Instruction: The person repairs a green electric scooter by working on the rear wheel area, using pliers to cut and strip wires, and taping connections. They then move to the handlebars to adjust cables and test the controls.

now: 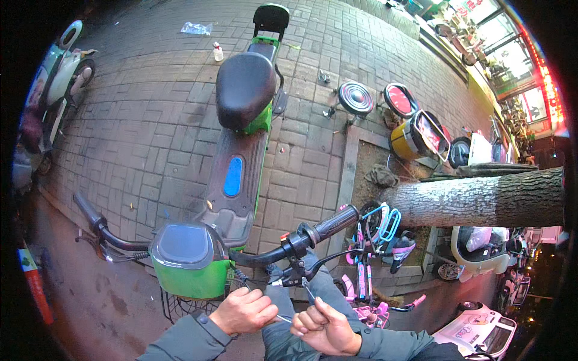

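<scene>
A green electric scooter (191, 277) stands in front of me, its handlebar (259, 257) turned my way. My left hand (244, 311) is closed below the bar. A thin silvery rod (284, 319) sticks out from its fingers toward my other hand. To its right, my right hand (325, 330) has its fingers curled round a slim dark tool (309, 292), whose upper end reaches the brake lever bracket (295, 274). Whether the tool touches the bracket, I cannot tell. The black brake lever (331, 259) runs beneath the right grip (337, 221).
Right of the scooter lie a pink child's bike (363, 274) and a tree trunk (469, 195). Beyond are a round stool (356, 98) and a yellow bucket (406, 142). A small bottle (218, 52) stands on the paving. Another scooter (60, 90) is parked left.
</scene>
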{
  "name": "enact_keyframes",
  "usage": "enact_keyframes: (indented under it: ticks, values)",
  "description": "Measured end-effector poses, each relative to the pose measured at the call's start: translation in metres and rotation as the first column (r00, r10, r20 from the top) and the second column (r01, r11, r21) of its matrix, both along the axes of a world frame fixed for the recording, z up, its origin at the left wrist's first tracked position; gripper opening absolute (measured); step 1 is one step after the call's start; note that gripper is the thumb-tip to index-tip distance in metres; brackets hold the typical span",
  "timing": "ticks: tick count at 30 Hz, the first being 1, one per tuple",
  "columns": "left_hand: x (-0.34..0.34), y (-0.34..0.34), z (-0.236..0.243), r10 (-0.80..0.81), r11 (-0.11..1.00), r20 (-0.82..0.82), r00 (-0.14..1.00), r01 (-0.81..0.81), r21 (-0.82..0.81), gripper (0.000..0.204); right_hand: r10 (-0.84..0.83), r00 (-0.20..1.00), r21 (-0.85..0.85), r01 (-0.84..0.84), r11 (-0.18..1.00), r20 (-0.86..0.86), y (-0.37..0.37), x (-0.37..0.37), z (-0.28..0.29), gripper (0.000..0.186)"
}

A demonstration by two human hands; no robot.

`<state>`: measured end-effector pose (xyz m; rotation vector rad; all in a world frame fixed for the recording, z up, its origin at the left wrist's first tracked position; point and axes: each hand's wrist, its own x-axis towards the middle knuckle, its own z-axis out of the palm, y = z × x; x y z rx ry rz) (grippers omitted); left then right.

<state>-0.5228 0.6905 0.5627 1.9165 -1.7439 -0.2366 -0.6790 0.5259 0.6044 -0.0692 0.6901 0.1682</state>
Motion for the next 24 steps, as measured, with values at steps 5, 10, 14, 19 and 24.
enact_keyframes:
  ticks: [5, 10, 14, 19, 24]
  values:
    - [0.016, 0.0, 0.002, -0.187, 0.982, 0.029, 0.982, 0.186, 0.026, 0.037, 0.175, 0.974, -0.13, -0.194, 0.972, -0.147, -0.015, -0.002, 0.004, 0.054]
    - [0.022, -0.007, 0.002, -0.193, 0.98, 0.063, 0.979, 0.196, -0.042, 0.037, 0.254, 0.953, -0.115, -0.274, 0.955, -0.163, -0.03, 0.009, 0.011, 0.056]
    - [0.026, -0.006, 0.007, -0.176, 0.983, 0.026, 0.984, 0.177, -0.051, 0.037, 0.28, 0.94, -0.058, -0.296, 0.953, -0.193, -0.036, 0.017, 0.017, 0.055]
    - [0.034, -0.001, 0.008, -0.181, 0.982, 0.028, 0.983, 0.182, -0.048, 0.036, 0.37, 0.89, 0.053, -0.37, 0.928, -0.268, -0.056, 0.028, 0.027, 0.054]
    - [0.046, 0.018, 0.01, -0.19, 0.982, 0.006, 0.982, 0.19, 0.005, 0.037, 0.494, 0.814, 0.168, -0.465, 0.869, -0.304, -0.082, 0.038, 0.035, 0.051]
